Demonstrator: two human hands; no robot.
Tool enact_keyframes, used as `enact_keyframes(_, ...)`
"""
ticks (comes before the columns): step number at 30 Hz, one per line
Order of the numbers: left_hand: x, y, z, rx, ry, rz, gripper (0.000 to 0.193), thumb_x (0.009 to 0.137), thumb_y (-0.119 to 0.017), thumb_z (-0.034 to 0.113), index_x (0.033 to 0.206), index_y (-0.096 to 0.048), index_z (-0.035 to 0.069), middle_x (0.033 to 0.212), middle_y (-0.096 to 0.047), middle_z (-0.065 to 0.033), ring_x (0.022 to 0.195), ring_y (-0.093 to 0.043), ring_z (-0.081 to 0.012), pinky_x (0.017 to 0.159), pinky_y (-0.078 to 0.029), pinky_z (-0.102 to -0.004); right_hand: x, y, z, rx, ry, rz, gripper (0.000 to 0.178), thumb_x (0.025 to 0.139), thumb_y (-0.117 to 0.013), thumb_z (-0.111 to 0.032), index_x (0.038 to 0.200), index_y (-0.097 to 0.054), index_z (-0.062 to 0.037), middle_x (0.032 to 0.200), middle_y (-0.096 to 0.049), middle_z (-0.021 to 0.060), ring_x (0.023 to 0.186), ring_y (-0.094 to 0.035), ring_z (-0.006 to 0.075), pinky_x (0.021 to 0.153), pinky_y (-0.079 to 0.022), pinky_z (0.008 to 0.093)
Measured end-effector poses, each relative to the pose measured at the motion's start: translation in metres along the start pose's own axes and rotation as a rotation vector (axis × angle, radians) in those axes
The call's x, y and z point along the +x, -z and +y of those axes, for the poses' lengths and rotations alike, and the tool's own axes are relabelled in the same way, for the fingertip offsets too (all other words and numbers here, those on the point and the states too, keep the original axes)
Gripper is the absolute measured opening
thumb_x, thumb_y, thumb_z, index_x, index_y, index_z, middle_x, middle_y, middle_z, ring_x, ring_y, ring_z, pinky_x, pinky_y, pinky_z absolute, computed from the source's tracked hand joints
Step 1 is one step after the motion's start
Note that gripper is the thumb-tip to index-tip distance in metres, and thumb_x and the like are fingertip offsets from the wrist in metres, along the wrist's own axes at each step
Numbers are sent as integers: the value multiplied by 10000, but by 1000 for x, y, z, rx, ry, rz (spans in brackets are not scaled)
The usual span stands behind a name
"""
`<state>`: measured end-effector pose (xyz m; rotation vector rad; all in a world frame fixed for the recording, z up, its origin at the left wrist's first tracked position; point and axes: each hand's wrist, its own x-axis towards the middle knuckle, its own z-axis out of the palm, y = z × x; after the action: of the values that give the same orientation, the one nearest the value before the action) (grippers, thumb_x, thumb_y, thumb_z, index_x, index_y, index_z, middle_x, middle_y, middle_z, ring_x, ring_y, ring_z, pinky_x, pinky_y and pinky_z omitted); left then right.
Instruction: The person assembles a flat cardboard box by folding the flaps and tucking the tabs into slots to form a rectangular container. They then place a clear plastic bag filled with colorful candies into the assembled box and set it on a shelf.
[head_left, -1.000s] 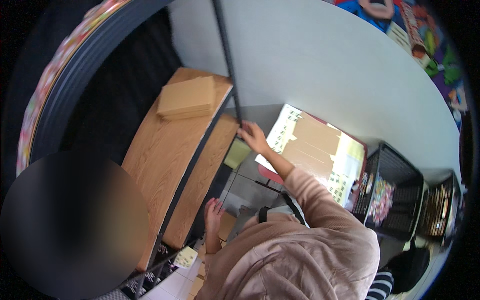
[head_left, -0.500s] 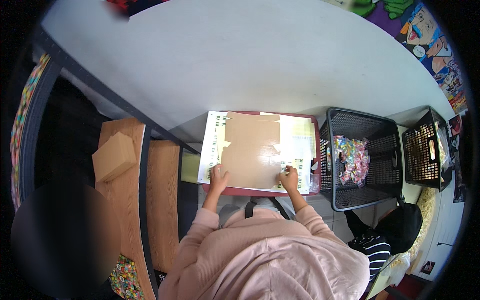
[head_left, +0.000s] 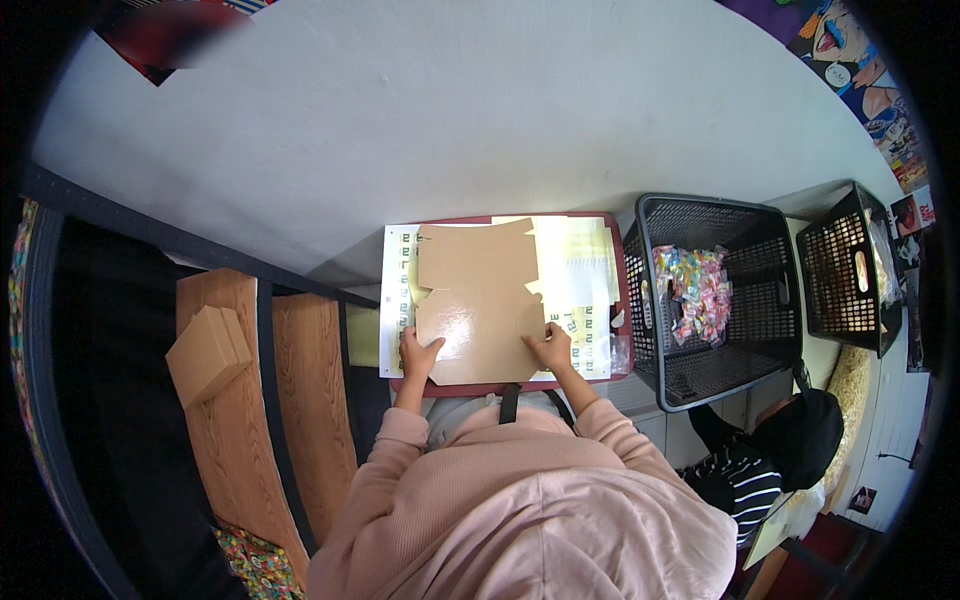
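A flat, die-cut cardboard box blank lies on white and pale yellow printed sheets on a small red table. Notches show along its side edges, and its shiny surface reflects light. My left hand grips the left edge near the front, thumb on top and fingers mostly out of sight. At the right edge my right hand holds the blank with its thumb over the cardboard; its other fingertips are partly hidden.
Right of the table stands a black plastic crate with colourful wrapped sweets; another crate is beyond. A co-worker is at lower right. Wooden shelves at left carry folded cardboard boxes. A white wall rises behind.
My right hand has changed its hold, its thumb now lying on the blank's right edge. The blank's far panel looks broader and its notches sit differently. The whole view has shifted slightly.
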<state>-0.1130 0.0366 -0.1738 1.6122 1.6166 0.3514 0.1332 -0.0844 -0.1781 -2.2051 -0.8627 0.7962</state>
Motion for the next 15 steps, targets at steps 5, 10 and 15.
enact_keyframes(5, 4, -5, -7, -309, -82, -246, 521, 669, -611, 77, 1117, -361, -15, 1053, -503, -195, 959, -504, -300, 807, -394, -356, -4, -2, -13, 235, 58, -66, 287, 663, -632, -130, 879, -537, 34, 804, -594, 183, 714, -594, 239, 649, -470, 304)
enact_keyframes(10, -5, -15, -8, -312, -158, -214, 583, 713, -481, 5, 1238, -228, -11, 1129, -448, -227, 1034, -459, -329, 869, -360, -349, -14, 1, -29, 114, 49, -110, 443, 690, -496, -44, 1108, -384, 51, 838, -558, 252, 787, -565, 349, 720, -448, 370)
enact_keyframes(15, 3, -32, -16, -124, -223, -256, 679, 698, -445, 2, 1268, -82, -61, 1191, -346, -285, 1097, -390, -349, 922, -310, -348, -8, -23, -22, -102, 274, 9, 592, 698, -518, -89, 1205, -249, 55, 925, -504, 255, 862, -503, 374, 776, -407, 413)
